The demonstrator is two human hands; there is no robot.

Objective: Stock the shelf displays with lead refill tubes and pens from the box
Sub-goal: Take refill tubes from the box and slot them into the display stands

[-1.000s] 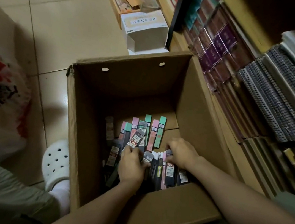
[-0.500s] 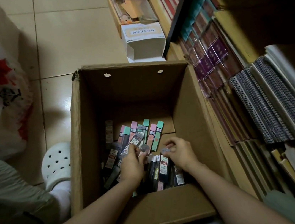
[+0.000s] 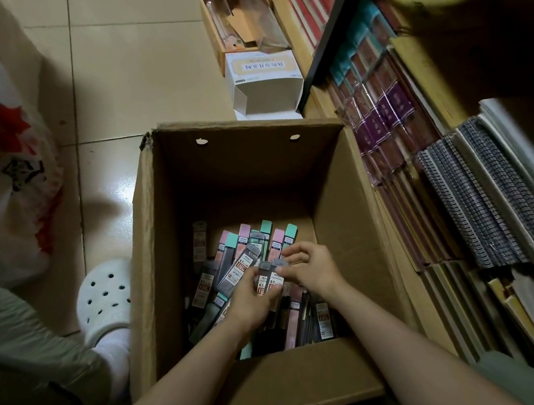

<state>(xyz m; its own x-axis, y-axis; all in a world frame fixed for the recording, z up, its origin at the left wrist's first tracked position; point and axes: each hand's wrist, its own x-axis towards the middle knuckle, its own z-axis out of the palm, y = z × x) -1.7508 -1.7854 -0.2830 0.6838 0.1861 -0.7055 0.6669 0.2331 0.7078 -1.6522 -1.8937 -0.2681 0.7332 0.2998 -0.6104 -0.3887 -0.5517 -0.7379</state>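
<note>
An open cardboard box stands on the floor, its bottom covered with several lead refill tubes with pink, teal and grey caps. Both my hands are inside it. My left hand grips a small bunch of grey-capped lead refill tubes upright. My right hand pinches the top of one grey-capped tube right beside that bunch. More tubes and dark pens lie under my wrists.
Shelves of notebooks and spiral pads run along the right, close to the box. A white carton and a wooden tray sit on the tiled floor behind it. A plastic bag lies left; my white clog is beside the box.
Both hands rose from the pile. My right hand brought a grey-capped tube over to the bunch in my left hand. The view shifted, showing more of the floor behind.
</note>
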